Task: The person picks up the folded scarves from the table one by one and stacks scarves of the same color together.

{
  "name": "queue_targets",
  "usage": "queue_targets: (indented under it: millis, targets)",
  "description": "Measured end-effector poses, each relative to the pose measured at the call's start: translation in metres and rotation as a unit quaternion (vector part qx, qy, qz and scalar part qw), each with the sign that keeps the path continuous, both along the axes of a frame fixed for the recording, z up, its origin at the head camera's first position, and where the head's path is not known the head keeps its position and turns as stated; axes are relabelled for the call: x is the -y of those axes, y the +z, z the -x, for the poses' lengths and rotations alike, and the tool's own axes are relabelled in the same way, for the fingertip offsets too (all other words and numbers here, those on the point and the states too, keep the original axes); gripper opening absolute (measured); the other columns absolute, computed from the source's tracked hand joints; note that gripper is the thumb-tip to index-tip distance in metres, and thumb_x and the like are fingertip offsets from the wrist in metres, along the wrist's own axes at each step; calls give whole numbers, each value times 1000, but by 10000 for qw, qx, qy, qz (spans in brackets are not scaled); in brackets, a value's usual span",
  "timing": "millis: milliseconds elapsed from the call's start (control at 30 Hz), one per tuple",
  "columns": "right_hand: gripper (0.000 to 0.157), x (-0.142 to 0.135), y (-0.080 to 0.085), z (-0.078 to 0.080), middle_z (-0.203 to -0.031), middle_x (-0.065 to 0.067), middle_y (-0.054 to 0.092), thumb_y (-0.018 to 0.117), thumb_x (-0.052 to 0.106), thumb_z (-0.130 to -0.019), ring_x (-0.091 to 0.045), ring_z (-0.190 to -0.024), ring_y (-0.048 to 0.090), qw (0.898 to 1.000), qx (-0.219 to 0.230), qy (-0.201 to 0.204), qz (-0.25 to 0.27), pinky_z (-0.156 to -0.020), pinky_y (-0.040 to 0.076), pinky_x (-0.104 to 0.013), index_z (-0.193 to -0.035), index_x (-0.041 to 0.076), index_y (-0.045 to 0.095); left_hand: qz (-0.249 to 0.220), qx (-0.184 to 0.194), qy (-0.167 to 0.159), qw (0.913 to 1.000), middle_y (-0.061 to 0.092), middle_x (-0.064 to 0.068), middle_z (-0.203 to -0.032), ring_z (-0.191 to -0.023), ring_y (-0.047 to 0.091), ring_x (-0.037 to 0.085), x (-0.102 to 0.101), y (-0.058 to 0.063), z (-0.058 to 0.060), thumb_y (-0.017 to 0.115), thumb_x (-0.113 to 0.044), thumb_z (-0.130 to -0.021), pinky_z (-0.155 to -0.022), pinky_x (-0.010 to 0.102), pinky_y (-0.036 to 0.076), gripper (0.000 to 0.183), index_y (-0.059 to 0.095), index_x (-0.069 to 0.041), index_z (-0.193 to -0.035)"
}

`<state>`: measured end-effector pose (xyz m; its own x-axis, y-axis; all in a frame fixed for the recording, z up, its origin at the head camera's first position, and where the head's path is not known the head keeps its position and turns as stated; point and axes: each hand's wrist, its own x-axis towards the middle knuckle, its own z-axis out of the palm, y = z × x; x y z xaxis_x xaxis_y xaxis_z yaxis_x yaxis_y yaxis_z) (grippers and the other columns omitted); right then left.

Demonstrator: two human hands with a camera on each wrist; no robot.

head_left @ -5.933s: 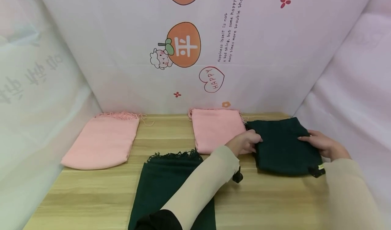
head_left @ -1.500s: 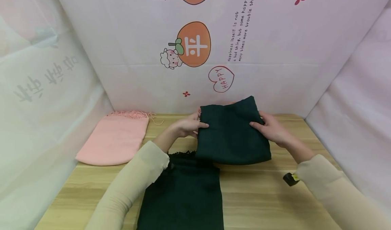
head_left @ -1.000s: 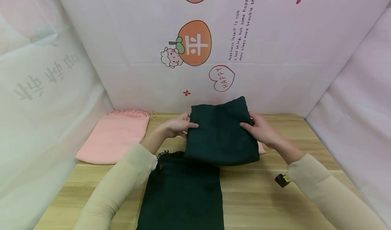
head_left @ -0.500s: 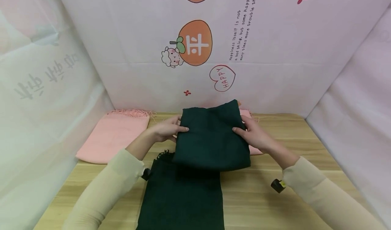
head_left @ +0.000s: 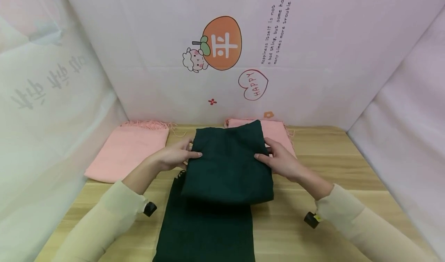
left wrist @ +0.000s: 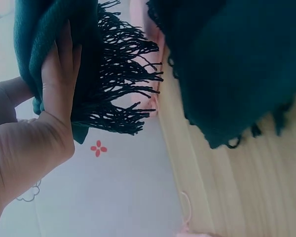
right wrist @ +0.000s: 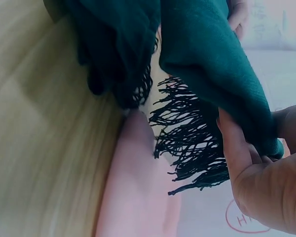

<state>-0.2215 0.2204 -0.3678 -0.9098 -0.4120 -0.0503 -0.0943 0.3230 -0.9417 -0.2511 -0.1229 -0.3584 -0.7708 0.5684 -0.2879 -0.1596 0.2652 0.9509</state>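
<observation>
Dark green folded cloth (head_left: 227, 165), pinched at both sides and held up over the far part of a second green cloth (head_left: 208, 235)

Our left hand (head_left: 174, 153) and right hand (head_left: 283, 161) each grip one side between thumb and fingers; the top right corner rides higher, so we should level it and let the fringe (right wrist: 207, 133) hang free; six seconds ago we had it to the right of the back pink cloth (head_left: 278, 132), now it is further left and nearer us
</observation>
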Motion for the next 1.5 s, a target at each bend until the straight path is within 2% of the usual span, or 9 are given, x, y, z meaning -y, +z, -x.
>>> queue_targets:
  millis: [267, 533, 700, 833, 933, 1033, 1233, 1367, 1500]
  targets:
    - [50, 11, -10, -9, -128, -19, 49, 59, 15, -94, -32, -105, 58, 9996, 172, 188, 112, -63, 56, -45, -139, 15, 36, 190, 78, 56, 9998, 44, 19, -131, -106, 59, 27, 17, -4, -18, 56, -19, -95, -83, 45, 51, 74, 6, -18, -149]
    - [48, 21, -21, -20, -123, -16, 54, 61, 12, -92, -30, -101, 60, 9991, 297, 250, 157, -60, 55, -46, -135, 15, 39, 216, 273, 112, 9993, 28, 23, -141, -108, 57, 26, 29, -12, -34, 58, -21, -94, -83, 43, 51, 84, -4, -12, -149]
    - [49, 25, -24, -26, -123, -15, 55, 61, 13, -92, -28, -101, 60, 9990, 305, 294, 109, -59, 55, -46, -135, 16, 38, 140, 236, 42, 9996, 42, 21, -132, -102, 61, 27, 34, -16, -41, 58, -20, -94, -81, 42, 52, 78, 3, -13, -148]
    - [50, 28, -24, -30, -123, -15, 56, 61, 14, -92, -28, -101, 60, 9991, 207, 381, 22, -59, 55, -45, -136, 17, 38, -27, 202, -96, 9997, 53, 19, -123, -101, 62, 31, 38, -19, -45, 58, -19, -94, -80, 45, 52, 65, 16, -15, -144]
    - [49, 29, -25, -32, -123, -15, 56, 61, 13, -92, -28, -100, 60, 9989, 174, 436, -16, -59, 55, -44, -135, 17, 38, -121, 218, -185, 9995, 53, 20, -122, -101, 62, 33, 41, -19, -49, 57, -18, -95, -79, 46, 52, 59, 20, -14, -141]
    - [48, 31, -26, -33, -126, -16, 54, 60, 10, -93, -29, -100, 60, 9988, 179, 454, -19, -60, 56, -43, -136, 15, 38, -136, 246, -200, 9994, 50, 20, -126, -101, 62, 32, 42, -18, -53, 56, -19, -95, -79, 45, 53, 64, 15, -14, -143]
    - [49, 35, -29, -40, -130, -15, 51, 59, 7, -92, -32, -108, 55, 9990, 87, 422, -78, -62, 56, -40, -136, 13, 38, -49, 122, -223, 9997, 50, 20, -126, -100, 62, 32, 44, -17, -62, 56, -20, -96, -77, 45, 53, 59, 18, -11, -140]
    - [49, 37, -31, -51, -133, -12, 48, 60, 11, -92, -31, -118, 48, 9983, 33, 558, -156, -64, 56, -38, -136, 17, 37, 111, 29, -196, 9997, 47, 20, -131, -102, 61, 29, 48, -18, -73, 58, -22, -94, -77, 43, 53, 71, 11, -10, -146]
    - [53, 39, -32, -59, -137, -6, 43, 62, 17, -92, -28, -126, 41, 9967, -193, 705, -366, -83, 52, -41, -137, 22, 34, 167, -5, -245, 9996, 48, 22, -129, -100, 62, 29, 53, -19, -82, 58, -22, -94, -74, 43, 54, 71, 10, -8, -145]
